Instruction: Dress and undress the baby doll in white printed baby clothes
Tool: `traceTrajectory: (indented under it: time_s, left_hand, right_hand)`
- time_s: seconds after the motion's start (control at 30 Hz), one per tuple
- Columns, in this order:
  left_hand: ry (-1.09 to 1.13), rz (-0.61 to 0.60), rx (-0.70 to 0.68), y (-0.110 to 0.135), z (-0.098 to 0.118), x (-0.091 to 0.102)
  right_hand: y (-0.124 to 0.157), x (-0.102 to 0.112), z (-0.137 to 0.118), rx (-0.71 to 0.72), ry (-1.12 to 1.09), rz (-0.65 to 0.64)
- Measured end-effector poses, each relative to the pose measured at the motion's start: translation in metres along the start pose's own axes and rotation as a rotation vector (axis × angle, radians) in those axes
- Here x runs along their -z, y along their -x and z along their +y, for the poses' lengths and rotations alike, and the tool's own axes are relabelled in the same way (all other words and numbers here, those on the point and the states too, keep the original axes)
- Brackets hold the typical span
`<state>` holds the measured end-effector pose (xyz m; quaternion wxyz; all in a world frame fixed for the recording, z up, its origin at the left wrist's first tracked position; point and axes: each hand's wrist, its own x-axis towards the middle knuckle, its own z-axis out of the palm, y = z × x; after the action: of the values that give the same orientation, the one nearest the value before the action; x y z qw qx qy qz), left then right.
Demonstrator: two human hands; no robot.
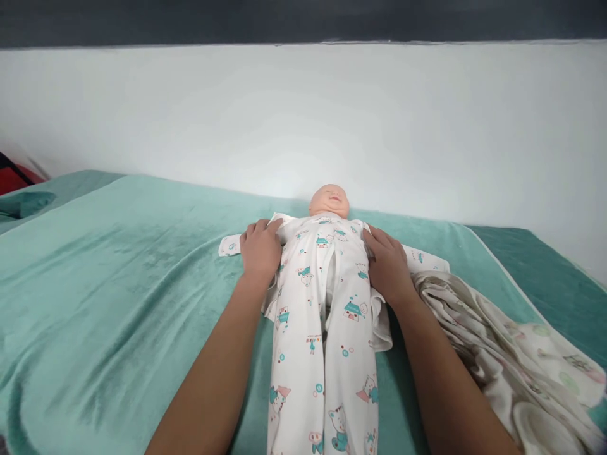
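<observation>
A baby doll (pixel 329 201) lies on its back in the middle of a teal blanket (pixel 118 272), head toward the wall. It wears a white printed sleepsuit (pixel 322 328) that is open down the front. My left hand (pixel 260 249) rests on the doll's shoulder and sleeve on the left side, fingers curled over the fabric. My right hand (pixel 387 262) lies on the doll's other side by the armpit, fingers laid along the suit. Whether either hand grips the cloth is hard to tell.
A crumpled cream printed cloth (pixel 512 354) lies to the right of the doll. A white wall (pixel 303 120) stands close behind the doll's head. Something red (pixel 12 177) shows at the far left edge.
</observation>
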<state>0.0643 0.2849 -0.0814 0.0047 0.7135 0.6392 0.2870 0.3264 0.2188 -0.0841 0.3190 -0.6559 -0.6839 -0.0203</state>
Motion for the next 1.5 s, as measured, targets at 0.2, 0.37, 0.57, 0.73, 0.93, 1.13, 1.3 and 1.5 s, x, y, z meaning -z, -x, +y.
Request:
traceTrajectory:
  time_s: [0.2,0.37,0.57,0.73,0.93,1.13,1.3,1.5]
  left_hand:
    - [-0.099,-0.035,0.041,0.002,0.002,0.005]
    - [-0.049,-0.016,-0.117,0.003,0.004,0.005]
    - [-0.042,-0.060,-0.166,0.004,0.005,0.002]
    - [-0.105,-0.090,-0.143,0.001,0.007,0.000]
    - [-0.104,-0.090,-0.038,-0.003,0.007,0.003]
    - [-0.101,-0.090,0.057,-0.005,0.002,0.006]
    - [-0.098,-0.108,0.065,-0.005,0.003,0.007]
    - [-0.068,-0.094,0.072,-0.004,0.005,0.005]
  right_hand:
    - [0.005,0.016,0.037,-0.108,0.168,-0.091]
    - [0.010,0.020,0.052,-0.106,0.056,-0.030]
    - [0.015,0.021,0.022,-0.013,-0.034,0.120]
    - [0.003,0.012,0.002,0.149,0.128,-0.111]
    - [-0.022,0.011,0.010,0.091,0.285,-0.199]
    - [-0.037,0.021,0.027,-0.035,0.302,-0.316]
    - [-0.032,0.022,0.029,-0.047,0.262,-0.325]
    - [-0.018,0.022,0.024,0.035,0.073,-0.165]
